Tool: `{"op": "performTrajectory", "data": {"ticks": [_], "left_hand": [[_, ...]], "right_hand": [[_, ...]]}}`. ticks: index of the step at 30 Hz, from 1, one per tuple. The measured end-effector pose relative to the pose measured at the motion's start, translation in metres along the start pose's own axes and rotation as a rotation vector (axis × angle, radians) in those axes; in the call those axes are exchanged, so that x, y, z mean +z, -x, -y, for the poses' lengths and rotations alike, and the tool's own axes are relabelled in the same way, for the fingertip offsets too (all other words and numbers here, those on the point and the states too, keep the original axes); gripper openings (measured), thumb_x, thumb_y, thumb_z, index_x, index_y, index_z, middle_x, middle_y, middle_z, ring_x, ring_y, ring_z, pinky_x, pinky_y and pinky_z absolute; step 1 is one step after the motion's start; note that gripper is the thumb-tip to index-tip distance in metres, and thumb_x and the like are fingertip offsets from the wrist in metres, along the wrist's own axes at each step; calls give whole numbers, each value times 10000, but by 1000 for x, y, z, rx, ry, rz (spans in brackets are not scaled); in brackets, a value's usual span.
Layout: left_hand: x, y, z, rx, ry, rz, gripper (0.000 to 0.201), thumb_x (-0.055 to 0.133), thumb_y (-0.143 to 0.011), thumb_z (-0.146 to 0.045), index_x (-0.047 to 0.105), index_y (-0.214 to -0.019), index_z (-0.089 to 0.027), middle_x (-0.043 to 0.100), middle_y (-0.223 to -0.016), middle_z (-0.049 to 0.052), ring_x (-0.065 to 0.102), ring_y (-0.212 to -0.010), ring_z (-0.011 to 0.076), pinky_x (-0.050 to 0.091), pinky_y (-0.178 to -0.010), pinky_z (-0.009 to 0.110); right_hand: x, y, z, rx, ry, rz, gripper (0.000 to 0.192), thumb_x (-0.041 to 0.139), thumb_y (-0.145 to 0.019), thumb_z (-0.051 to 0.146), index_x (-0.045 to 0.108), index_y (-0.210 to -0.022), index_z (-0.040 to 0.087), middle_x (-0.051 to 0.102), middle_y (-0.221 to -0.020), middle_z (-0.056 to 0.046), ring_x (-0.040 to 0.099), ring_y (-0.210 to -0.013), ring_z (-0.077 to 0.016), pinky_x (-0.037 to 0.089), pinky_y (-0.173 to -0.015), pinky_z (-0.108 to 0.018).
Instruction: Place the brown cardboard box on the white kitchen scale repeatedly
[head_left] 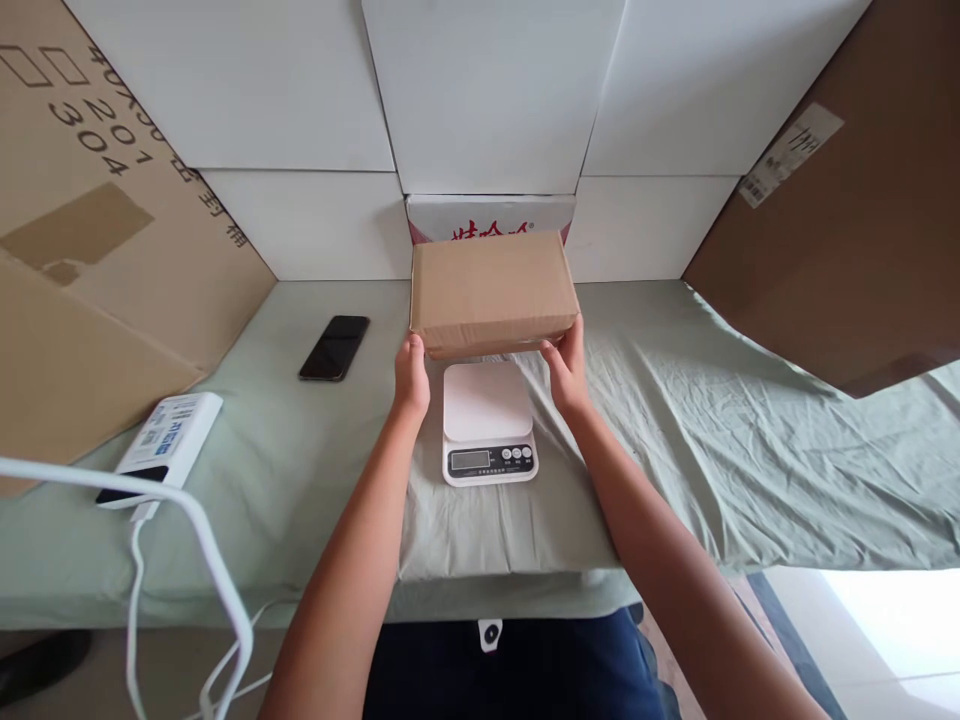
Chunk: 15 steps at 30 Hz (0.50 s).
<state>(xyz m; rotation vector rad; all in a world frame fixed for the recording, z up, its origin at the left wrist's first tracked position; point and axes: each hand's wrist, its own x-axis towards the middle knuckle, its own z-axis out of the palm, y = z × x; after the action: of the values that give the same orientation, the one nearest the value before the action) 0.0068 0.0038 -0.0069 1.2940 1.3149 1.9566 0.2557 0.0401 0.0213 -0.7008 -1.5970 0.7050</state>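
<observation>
Between my two hands is a closed brown cardboard box (491,285), tilted so its top and near side show. My left hand (411,375) grips its near left corner, thumb on the near side. At the near right corner, my right hand (566,365) holds it the same way. The fingers beneath the box are hidden. Just nearer to me than the box lies a white kitchen scale (487,405) with a bare platform, a small display and several round buttons. Whether the box touches the cloth behind the scale, I cannot tell.
A black phone (334,348) lies left on the green cloth (292,480). Farther left are a white power bank (169,440) and a white cable (214,570). Large cardboard sheets (97,270) (847,240) flank the table. Behind the box stands a white carton with red lettering (491,212).
</observation>
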Motion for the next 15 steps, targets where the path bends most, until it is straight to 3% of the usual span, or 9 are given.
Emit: {"op": "performTrajectory", "data": {"ticks": [4, 7, 11, 15], "left_hand": [[-10, 29, -31, 93, -123, -2, 742, 466, -924, -842, 724, -1154, -186, 753, -1181, 142, 692, -1197, 320, 541, -1052, 416], [-23, 66, -46, 56, -185, -21, 696, 446, -948, -812, 724, -1090, -191, 761, -1087, 125, 702, -1133, 319, 552, -1008, 415], [-35, 104, -50, -38, -209, -68, 642, 465, -953, -782, 728, -1048, -204, 759, -1030, 119, 707, -1066, 320, 554, -986, 434], [-36, 107, -45, -108, -204, -97, 674, 463, -933, -808, 728, -1036, -197, 759, -1013, 123, 711, -1021, 326, 559, -949, 465]], "right_hand": [[-12, 19, 25, -21, 99, -54, 958, 531, -951, 755, 93, -1706, 363, 261, -1751, -70, 220, -1661, -351, 248, -1351, -604], [-19, 52, 33, 41, 123, -20, 978, 538, -951, 750, 72, -1712, 349, 263, -1738, -95, 243, -1647, -366, 261, -1345, -614], [-22, 88, 34, 87, 140, 35, 917, 546, -976, 700, 109, -1706, 357, 286, -1727, -100, 275, -1623, -375, 249, -1339, -642], [-19, 92, 35, 106, 131, 49, 916, 559, -977, 687, 133, -1706, 332, 308, -1715, -119, 327, -1598, -373, 323, -1312, -615]]}}
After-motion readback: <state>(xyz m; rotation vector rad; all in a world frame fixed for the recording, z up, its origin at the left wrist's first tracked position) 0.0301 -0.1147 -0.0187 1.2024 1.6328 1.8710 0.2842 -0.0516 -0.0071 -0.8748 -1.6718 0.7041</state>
